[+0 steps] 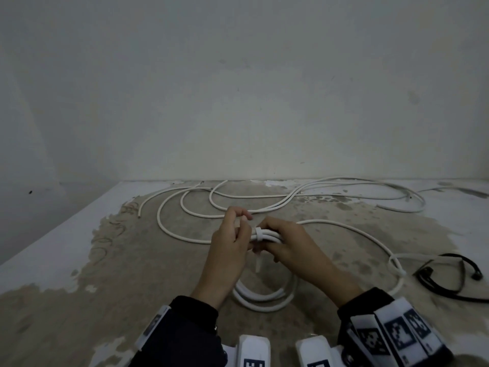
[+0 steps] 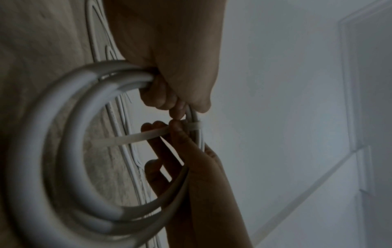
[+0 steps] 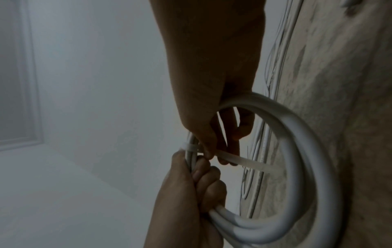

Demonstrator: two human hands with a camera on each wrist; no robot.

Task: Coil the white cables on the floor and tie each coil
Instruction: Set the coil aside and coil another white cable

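Note:
A coil of white cable (image 1: 264,300) hangs upright between my hands above the floor. My right hand (image 1: 285,242) grips the top of the coil, fingers curled round the bundled strands. A white cable tie (image 1: 258,231) is looped round those strands just left of that hand, its tail hanging down. My left hand (image 1: 232,234) pinches the tie by the bundle. The left wrist view has the coil (image 2: 59,142), the tie (image 2: 137,137), my left hand (image 2: 176,134) on the strap and my right hand (image 2: 180,67) above. The right wrist view has the coil (image 3: 307,151), the tie (image 3: 244,163), my right hand (image 3: 191,193) and my left hand (image 3: 212,100).
Long loose white cables (image 1: 158,215) snake over the bare, patchy floor beyond my hands up to the wall. One strand runs right to a small loop (image 1: 395,263). A black cable (image 1: 449,290) lies at the right.

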